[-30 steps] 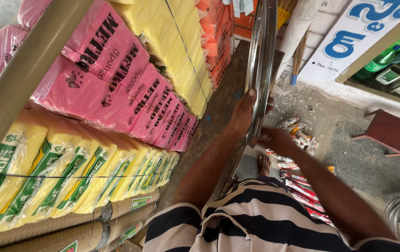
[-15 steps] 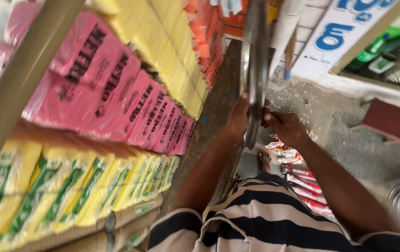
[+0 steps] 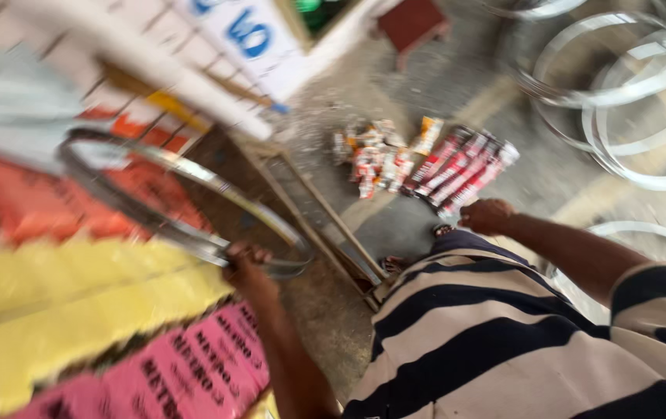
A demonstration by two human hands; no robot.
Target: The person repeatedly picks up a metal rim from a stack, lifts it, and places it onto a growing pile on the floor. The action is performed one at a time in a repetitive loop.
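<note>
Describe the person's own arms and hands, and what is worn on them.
Both forearms are bare down to the left hand and right hand; no gloves, and no watch or rings can be made out in the blur. A short sleeve of the cream and dark navy striped shirt covers the right upper arm.

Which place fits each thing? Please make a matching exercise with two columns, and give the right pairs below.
Things:
1. metal rim
2. left hand
3. right hand
4. red packets

Places or states:
a. empty, near the packets
b. lying on the concrete floor
c. closed on the rim's edge
d. held up before the stacked sacks

Pairs: 1-d, 2-c, 3-a, 4-b
</note>
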